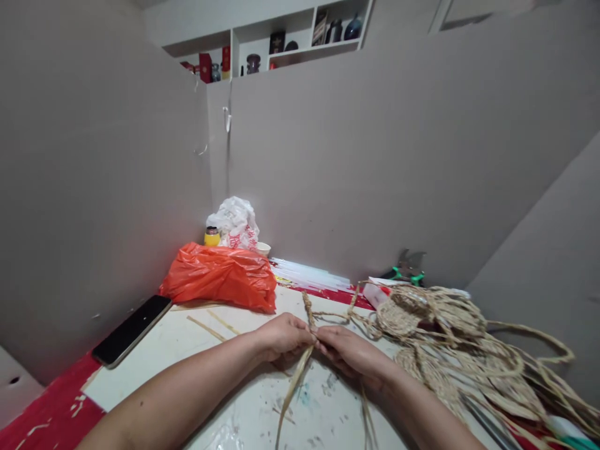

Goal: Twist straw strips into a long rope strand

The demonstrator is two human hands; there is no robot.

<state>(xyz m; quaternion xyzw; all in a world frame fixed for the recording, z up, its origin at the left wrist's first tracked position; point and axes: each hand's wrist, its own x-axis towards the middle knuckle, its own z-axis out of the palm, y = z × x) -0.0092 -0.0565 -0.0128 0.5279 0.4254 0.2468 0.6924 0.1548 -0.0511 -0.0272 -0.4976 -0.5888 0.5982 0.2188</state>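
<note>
My left hand (285, 337) and my right hand (347, 351) meet over the white board (244, 400), fingertips pinched close together. Between them they grip a braided straw cord (307, 305), whose plaited end stands up beyond the fingers. A flat loose straw strand (294, 386) hangs toward me from beneath the pinch, and thinner strands dangle below my right hand. From the cord's area a thin twisted length (349, 312) runs right to a heap of woven straw coils (435, 319). The undersides of both hands are hidden.
An orange plastic bag (220, 278) lies at the back left, near a black phone (132, 330). Behind it are a white bag (237, 222) and a yellow jar (212, 236). White glue-stick-like rods (309, 274) and green-handled pliers (407, 274) lie along the grey partition (351, 175).
</note>
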